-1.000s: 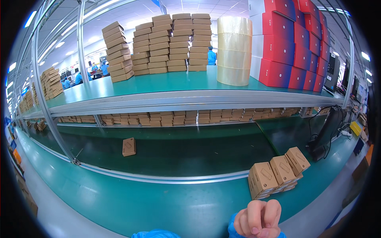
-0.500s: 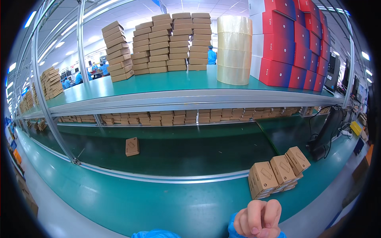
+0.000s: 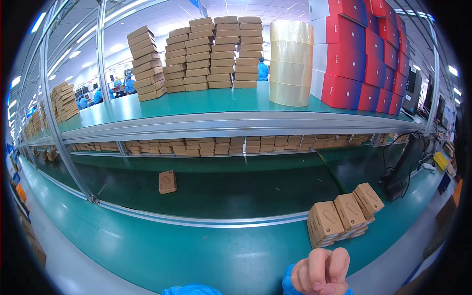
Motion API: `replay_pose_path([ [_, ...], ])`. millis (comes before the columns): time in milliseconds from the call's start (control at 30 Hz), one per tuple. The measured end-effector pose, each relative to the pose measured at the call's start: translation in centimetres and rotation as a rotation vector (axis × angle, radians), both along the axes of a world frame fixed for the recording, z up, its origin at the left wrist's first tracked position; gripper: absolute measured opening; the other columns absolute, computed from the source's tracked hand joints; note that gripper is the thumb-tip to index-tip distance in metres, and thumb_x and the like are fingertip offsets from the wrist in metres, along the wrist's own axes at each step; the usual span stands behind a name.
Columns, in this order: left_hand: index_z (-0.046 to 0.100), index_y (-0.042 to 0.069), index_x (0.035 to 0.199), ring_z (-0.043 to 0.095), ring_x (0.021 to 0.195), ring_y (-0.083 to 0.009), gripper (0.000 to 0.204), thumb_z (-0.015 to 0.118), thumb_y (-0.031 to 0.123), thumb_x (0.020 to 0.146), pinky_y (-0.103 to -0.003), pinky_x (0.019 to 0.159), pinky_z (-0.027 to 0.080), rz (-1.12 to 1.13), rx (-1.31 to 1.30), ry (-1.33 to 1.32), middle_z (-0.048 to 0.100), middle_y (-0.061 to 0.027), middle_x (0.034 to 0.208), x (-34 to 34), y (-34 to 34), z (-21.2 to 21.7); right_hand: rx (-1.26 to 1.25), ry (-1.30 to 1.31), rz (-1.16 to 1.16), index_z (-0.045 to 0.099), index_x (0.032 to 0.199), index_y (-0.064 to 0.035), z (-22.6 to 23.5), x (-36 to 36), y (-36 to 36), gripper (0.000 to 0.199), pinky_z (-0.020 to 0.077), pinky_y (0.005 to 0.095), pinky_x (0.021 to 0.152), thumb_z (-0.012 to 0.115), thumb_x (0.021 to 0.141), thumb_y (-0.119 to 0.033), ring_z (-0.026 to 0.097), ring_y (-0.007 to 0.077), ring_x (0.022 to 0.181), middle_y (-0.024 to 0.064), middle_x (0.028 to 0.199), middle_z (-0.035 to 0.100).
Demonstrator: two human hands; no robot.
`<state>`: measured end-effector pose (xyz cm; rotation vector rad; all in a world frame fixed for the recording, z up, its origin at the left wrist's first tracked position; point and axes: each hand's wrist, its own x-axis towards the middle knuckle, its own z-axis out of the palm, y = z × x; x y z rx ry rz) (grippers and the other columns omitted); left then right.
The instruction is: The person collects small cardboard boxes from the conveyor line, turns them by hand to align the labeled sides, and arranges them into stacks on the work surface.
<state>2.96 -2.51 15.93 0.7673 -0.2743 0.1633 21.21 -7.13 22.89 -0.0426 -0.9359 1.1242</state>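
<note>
My right hand (image 3: 320,271) is at the lower right, in front of the bench edge, its fingers curled in and pressed together. Nothing shows between them. A blue sleeve (image 3: 289,281) surrounds its wrist. Of my left arm only a blue sleeve (image 3: 191,290) appears at the bottom edge; that hand is out of view. Nearest to my right hand, just beyond it, stands a group of small brown cardboard boxes (image 3: 326,223) in stacked rows on the green bench (image 3: 221,253). A single brown box (image 3: 167,182) lies on the dark green conveyor belt (image 3: 236,184).
A metal-edged shelf (image 3: 236,120) spans above the belt. It carries stacks of brown boxes (image 3: 196,56), rolls of clear tape (image 3: 290,64) and red-and-blue boxes (image 3: 344,59). At the right stands a black monitor (image 3: 405,164) with cables. More brown boxes (image 3: 221,146) line the belt's far side.
The single box on the belt has shifted slightly to the right, as have small specks on the belt. My right hand stays curled in nearly the same place.
</note>
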Motion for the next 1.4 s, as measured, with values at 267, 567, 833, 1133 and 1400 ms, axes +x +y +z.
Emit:
replay_pose_path([
  [267, 0.060, -0.004, 0.105, 0.058, 0.091, -0.0240, 0.043, 0.077, 0.032, 0.089, -0.040, 0.081, 0.044, 0.004, -0.093, -0.063, 0.062, -0.0149, 0.105, 0.5, -0.3, 0.9, 0.022, 0.009, 0.009, 0.045, 0.077, -0.0116, -0.2, 0.2, 0.0, 0.033, 0.0375, 0.0252, 0.053, 0.073, 0.079, 0.005, 0.047, 0.0128, 0.058, 0.0087, 0.085, 0.055],
  [567, 0.059, -0.008, 0.121, 0.059, 0.106, -0.0213, 0.059, 0.082, 0.034, 0.085, -0.040, 0.091, 0.046, -0.036, -0.054, 0.056, 0.063, -0.0159, 0.120, 0.0, -0.3, 0.1, 0.035, 0.008, -0.014, 0.045, 0.077, -0.0114, -0.1, 0.2, 0.0, 0.032, 0.0373, 0.0254, 0.053, 0.072, 0.079, 0.006, 0.047, 0.0132, 0.058, 0.0092, 0.086, 0.055],
  [833, 0.061, -0.008, 0.120, 0.060, 0.102, -0.0248, 0.066, 0.080, 0.044, 0.084, -0.044, 0.086, 0.047, -0.020, 0.138, -0.012, 0.063, -0.0176, 0.117, 0.7, 0.1, 0.2, 0.072, 0.025, -0.020, 0.045, 0.077, -0.0114, -0.4, 0.1, 0.4, 0.033, 0.0373, 0.0257, 0.053, 0.073, 0.079, 0.006, 0.047, 0.0134, 0.058, 0.0090, 0.085, 0.054],
  [1133, 0.063, -0.008, 0.116, 0.059, 0.102, -0.0271, 0.057, 0.078, 0.039, 0.087, -0.044, 0.086, 0.046, 0.026, 0.065, -0.053, 0.063, -0.0198, 0.115, 0.7, -0.4, -0.1, 0.062, 0.014, -0.017, 0.045, 0.077, -0.0116, -0.3, 0.3, 0.1, 0.033, 0.0367, 0.0257, 0.052, 0.073, 0.079, 0.005, 0.047, 0.0131, 0.058, 0.0090, 0.085, 0.054],
  [1400, 0.064, -0.004, 0.104, 0.057, 0.092, -0.0265, 0.037, 0.075, 0.030, 0.091, -0.043, 0.086, 0.042, 0.094, -0.059, -0.088, 0.062, -0.0165, 0.103, 1.4, -0.3, 1.8, 0.089, 0.008, -0.012, 0.044, 0.078, -0.0117, -0.4, 0.2, 0.5, 0.032, 0.0369, 0.0256, 0.052, 0.072, 0.080, 0.005, 0.047, 0.0126, 0.058, 0.0088, 0.086, 0.054],
])
